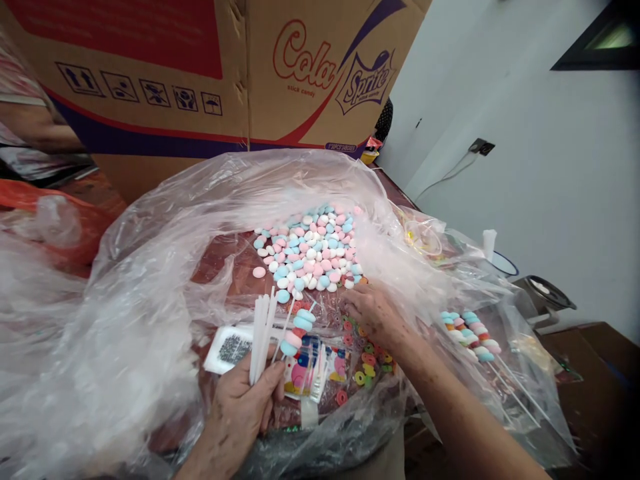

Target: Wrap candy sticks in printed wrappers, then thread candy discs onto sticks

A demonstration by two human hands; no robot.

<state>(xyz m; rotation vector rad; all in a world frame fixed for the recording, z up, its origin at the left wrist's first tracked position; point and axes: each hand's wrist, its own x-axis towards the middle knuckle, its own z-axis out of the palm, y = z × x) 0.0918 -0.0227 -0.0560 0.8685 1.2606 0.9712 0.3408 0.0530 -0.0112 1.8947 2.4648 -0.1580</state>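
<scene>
My left hand is closed around a bunch of white sticks. It also grips a skewer of candies, threaded with blue, pink and red pieces. My right hand reaches to the near edge of a heap of pastel candies in pink, blue and white. Its fingers are curled together low over the table; whatever lies between the fingertips is hidden. Just below that hand are scattered ring gummies in red, yellow and green. Colourful printed packets lie beyond my left hand, beside a white pack with a code.
A large cardboard box stands at the back. Crumpled clear plastic surrounds the candies. Finished candy skewers lie on plastic at right, near a metal pot. Another person's arm shows at far left, above a red bag.
</scene>
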